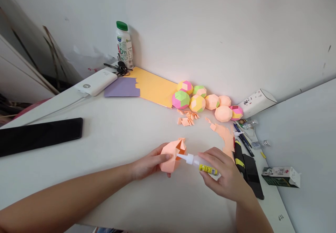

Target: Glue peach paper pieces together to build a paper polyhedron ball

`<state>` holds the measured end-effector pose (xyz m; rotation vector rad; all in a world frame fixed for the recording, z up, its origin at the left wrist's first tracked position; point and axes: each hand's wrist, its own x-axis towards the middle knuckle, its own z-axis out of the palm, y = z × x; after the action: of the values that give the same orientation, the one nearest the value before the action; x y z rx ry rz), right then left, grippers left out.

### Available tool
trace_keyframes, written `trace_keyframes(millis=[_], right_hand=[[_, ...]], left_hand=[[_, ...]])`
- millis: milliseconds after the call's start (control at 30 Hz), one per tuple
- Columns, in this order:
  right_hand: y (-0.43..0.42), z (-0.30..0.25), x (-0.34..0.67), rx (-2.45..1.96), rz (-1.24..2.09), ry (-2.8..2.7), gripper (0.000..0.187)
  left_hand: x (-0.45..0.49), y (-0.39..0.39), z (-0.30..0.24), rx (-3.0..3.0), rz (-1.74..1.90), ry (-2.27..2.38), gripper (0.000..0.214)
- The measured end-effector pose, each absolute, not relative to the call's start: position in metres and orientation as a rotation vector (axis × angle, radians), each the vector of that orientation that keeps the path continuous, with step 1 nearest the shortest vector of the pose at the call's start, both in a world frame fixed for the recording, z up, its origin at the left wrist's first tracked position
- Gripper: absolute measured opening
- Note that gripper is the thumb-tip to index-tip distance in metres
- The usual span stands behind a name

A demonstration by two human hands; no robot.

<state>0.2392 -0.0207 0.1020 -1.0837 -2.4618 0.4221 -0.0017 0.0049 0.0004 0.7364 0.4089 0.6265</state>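
Note:
My left hand (151, 162) is closed around a peach paper ball (168, 159) with a gap on its right side. Folded flaps stand up at that gap. In my right hand (223, 171) lies a small glue bottle (206, 166) with a yellow label, tilted so its long white nozzle points left. The nozzle tip is at the gap's edge; I cannot tell whether it touches the paper. Small folded peach paper pieces (188, 118) lie beyond the ball, and a cut peach sheet (225, 135) is farther right.
Several finished paper balls (197, 103) line the wall beside a yellow sheet (156, 86) and a purple sheet (122, 87). A power bank (97, 81), keys (121, 68), a bottle (124, 47) and a black phone-like slab (42, 135) are left. A box cutter (238, 157) and a carton (280, 177) stand right.

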Motion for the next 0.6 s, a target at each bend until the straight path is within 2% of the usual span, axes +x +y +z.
trace_keyframes(millis=[600], right_hand=[[-0.0222, 0.1013, 0.2371, -1.109, 0.392, -2.438, 0.041]], left_hand=[[-0.0019, 0.0048, -0.0002, 0.752, 0.635, 0.397, 0.044]])
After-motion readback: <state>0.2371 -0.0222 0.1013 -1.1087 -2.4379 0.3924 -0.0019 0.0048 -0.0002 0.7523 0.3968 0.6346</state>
